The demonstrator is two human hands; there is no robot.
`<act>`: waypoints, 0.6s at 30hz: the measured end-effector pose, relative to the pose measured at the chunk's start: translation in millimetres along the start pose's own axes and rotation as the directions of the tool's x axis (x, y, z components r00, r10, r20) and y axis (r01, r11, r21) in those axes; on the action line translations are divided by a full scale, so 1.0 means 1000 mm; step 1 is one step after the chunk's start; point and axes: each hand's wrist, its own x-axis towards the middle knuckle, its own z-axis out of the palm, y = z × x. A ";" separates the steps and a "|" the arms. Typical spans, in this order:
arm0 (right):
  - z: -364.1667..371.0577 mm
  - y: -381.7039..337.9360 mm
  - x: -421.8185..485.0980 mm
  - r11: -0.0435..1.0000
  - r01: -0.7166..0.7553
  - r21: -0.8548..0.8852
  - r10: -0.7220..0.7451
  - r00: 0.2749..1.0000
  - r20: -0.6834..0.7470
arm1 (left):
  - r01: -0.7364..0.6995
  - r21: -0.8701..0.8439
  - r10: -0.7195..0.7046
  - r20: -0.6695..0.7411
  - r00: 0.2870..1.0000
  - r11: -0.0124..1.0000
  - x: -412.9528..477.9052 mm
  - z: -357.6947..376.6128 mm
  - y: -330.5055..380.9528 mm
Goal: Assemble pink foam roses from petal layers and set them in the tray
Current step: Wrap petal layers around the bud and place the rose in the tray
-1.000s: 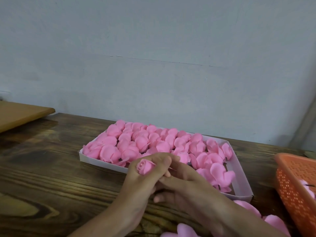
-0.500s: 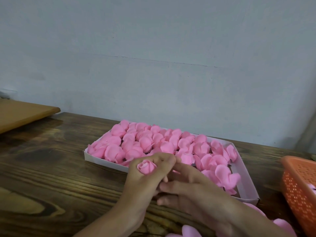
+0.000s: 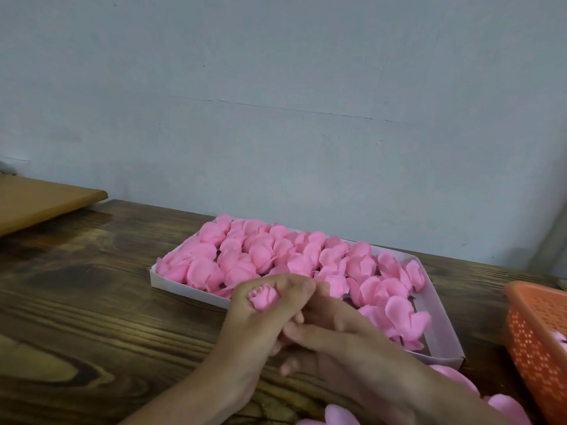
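While we look down at the bench, largest first:
Table (image 3: 92, 317): dark wood-grain top; it carries everything we list.
Tray (image 3: 184, 285): white cardboard, shallow, packed with finished pink roses (image 3: 294, 256); near-right corner bare.
Basket (image 3: 537, 338): orange, perforated, at the right edge, apart from the tray.
Loose petal layers (image 3: 503, 406): pink, on the table at bottom right, just beside the tray's near corner.
Left hand (image 3: 260, 326): fingers curled closed around the rosebud (image 3: 263, 298), in front of the tray's near wall.
Right hand (image 3: 343, 342): touching our left hand from the right, fingers bent; we cannot tell what it grips, if anything.
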 end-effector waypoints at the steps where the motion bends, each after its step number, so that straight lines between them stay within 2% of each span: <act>1: 0.000 -0.001 0.000 0.999 0.031 -0.009 -0.031 0.999 -0.015 | -0.008 0.020 0.008 0.002 1.000 1.000 0.000 0.001 0.001; 4: 0.000 -0.001 0.000 0.999 0.036 -0.021 -0.037 0.998 -0.045 | -0.040 0.001 0.040 0.058 0.998 0.999 -0.001 0.002 0.003; 9: 0.005 0.000 -0.001 0.992 -0.128 0.015 0.129 0.988 -0.083 | -0.040 -0.055 0.047 0.129 0.990 0.998 -0.001 0.004 0.001; 11: 0.005 -0.002 -0.001 0.993 -0.119 0.022 0.121 0.989 -0.087 | -0.047 -0.036 0.051 0.122 0.991 0.998 -0.002 0.004 -0.002; 15: 0.003 -0.006 -0.002 0.997 -0.049 0.063 0.049 0.999 0.000 | 0.000 -0.089 0.004 0.043 0.999 0.996 0.001 0.001 0.000; 18: -0.003 -0.004 -0.003 1.000 0.009 -0.007 -0.008 0.999 0.049 | -0.022 -0.025 0.024 0.053 0.998 0.999 0.000 0.002 0.003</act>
